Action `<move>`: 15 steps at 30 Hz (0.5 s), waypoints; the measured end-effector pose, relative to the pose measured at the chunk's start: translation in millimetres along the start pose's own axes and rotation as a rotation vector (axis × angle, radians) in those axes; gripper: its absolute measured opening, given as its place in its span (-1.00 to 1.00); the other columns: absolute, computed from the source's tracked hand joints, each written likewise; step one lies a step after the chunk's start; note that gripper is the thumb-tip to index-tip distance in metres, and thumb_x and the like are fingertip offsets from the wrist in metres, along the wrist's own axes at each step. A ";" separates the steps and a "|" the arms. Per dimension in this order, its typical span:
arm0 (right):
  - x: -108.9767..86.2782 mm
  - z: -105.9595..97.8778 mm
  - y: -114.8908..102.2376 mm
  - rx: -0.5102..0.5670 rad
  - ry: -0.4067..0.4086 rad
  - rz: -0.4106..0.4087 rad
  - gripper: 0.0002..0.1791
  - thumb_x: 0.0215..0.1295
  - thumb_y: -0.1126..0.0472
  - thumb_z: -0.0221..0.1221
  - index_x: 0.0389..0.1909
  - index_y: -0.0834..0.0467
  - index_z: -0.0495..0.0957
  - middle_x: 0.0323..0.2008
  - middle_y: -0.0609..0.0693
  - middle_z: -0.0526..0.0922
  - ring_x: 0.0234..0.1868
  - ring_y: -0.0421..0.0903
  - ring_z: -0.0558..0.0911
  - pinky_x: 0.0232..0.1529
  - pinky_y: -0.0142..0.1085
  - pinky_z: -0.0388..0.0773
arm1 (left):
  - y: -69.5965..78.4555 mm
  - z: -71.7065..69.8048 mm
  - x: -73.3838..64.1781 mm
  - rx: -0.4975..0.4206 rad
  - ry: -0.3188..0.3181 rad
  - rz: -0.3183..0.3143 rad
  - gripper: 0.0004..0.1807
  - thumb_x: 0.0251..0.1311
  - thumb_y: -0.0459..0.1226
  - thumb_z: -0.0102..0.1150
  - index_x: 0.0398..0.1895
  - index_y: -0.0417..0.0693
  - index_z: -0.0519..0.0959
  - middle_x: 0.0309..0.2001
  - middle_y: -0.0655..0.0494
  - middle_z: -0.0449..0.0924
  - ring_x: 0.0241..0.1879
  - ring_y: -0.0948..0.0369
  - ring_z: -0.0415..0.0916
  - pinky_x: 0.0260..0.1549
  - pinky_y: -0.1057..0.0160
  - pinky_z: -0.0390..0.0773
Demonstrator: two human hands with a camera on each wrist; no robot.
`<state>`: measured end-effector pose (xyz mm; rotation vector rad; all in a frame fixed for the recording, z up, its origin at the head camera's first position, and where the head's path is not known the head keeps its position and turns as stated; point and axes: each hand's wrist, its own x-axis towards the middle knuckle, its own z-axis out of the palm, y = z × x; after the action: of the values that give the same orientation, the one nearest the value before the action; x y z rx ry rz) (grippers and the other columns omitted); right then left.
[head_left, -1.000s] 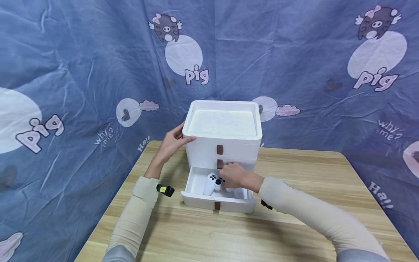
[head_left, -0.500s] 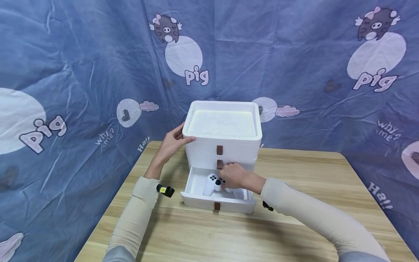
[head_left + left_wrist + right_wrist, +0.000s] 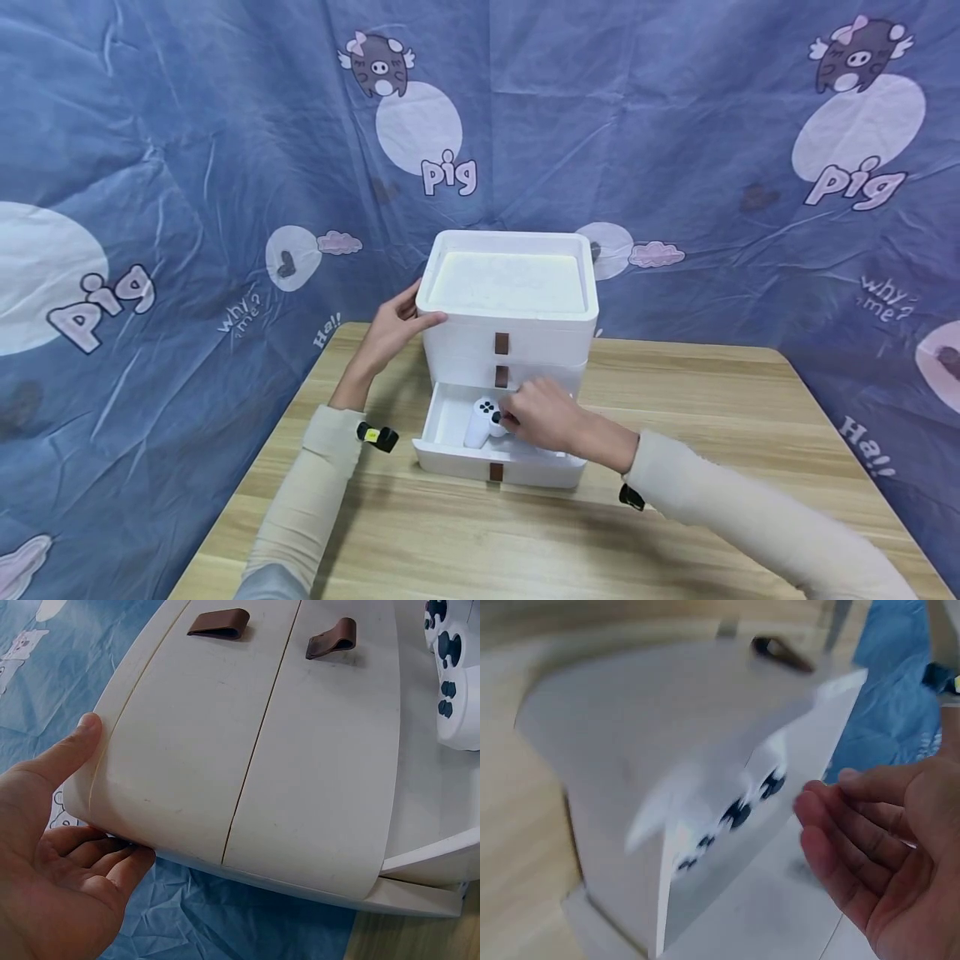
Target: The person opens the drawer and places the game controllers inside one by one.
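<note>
A white drawer unit (image 3: 461, 343) stands on the table, its bottom drawer (image 3: 450, 461) pulled out. In that drawer lies a white game controller (image 3: 480, 427) with black buttons and thumbsticks; my right hand hides part of it in the head view. My left hand (image 3: 387, 335) grips the unit's upper left corner, thumb on the front rim and fingers on the side, as the left wrist view shows. My right hand (image 3: 900, 859) is above the controller with its fingers loosely bent and nothing between them; a gap separates fingertips and controller in the right wrist view.
Brown pull tabs (image 3: 219, 624) mark the drawer fronts. The unit's top is a shallow tray with a raised rim (image 3: 510, 316). Wooden table (image 3: 690, 400) surface spreads around it. A blue printed cloth (image 3: 540, 125) hangs behind and at both sides.
My right hand has come off the controller, moving slightly right and toward me. My left hand, the drawer and the controller look unmoved.
</note>
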<state>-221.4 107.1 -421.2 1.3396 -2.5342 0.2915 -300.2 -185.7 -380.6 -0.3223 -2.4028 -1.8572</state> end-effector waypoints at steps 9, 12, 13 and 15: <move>-21.7 3.7 -37.0 0.131 0.024 0.088 -0.87 0.30 0.23 0.42 -0.46 0.03 0.76 -0.63 -0.24 0.63 -0.62 -0.43 0.34 -0.60 -0.54 0.30 | 1.6 -0.1 -0.9 -0.015 -0.003 -0.002 0.01 0.25 -0.08 0.57 0.70 0.11 0.21 0.62 0.00 0.32 0.56 0.03 0.36 0.49 0.00 0.47; -27.9 6.6 -45.3 0.173 0.017 0.141 -0.90 0.31 0.22 0.41 -0.42 0.04 0.78 -0.61 -0.22 0.67 -0.59 -0.45 0.40 -0.55 -0.53 0.38 | 1.9 0.0 -1.3 -0.018 -0.009 -0.003 0.00 0.26 -0.09 0.56 0.70 0.11 0.22 0.62 -0.01 0.31 0.56 0.03 0.36 0.49 -0.02 0.47; -30.1 7.4 -47.8 0.196 0.016 0.160 -0.90 0.32 0.23 0.40 -0.41 0.06 0.78 -0.61 -0.22 0.67 -0.60 -0.46 0.40 -0.54 -0.54 0.39 | 1.9 0.1 -1.5 -0.021 -0.010 -0.004 0.00 0.26 -0.09 0.56 0.70 0.11 0.22 0.62 -0.01 0.31 0.56 0.03 0.36 0.49 -0.03 0.47; -34.0 10.4 -51.6 0.235 0.020 0.201 -0.89 0.33 0.23 0.39 -0.41 0.07 0.78 -0.64 -0.24 0.63 -0.61 -0.47 0.38 -0.56 -0.56 0.37 | 1.9 0.3 -2.0 -0.025 -0.011 -0.004 0.00 0.26 -0.10 0.56 0.70 0.11 0.21 0.62 -0.02 0.31 0.56 0.02 0.37 0.48 -0.03 0.47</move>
<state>-161.5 101.9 -439.1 1.1487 -2.6870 0.6567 -297.8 -185.2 -379.3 -0.3311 -2.3908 -1.8938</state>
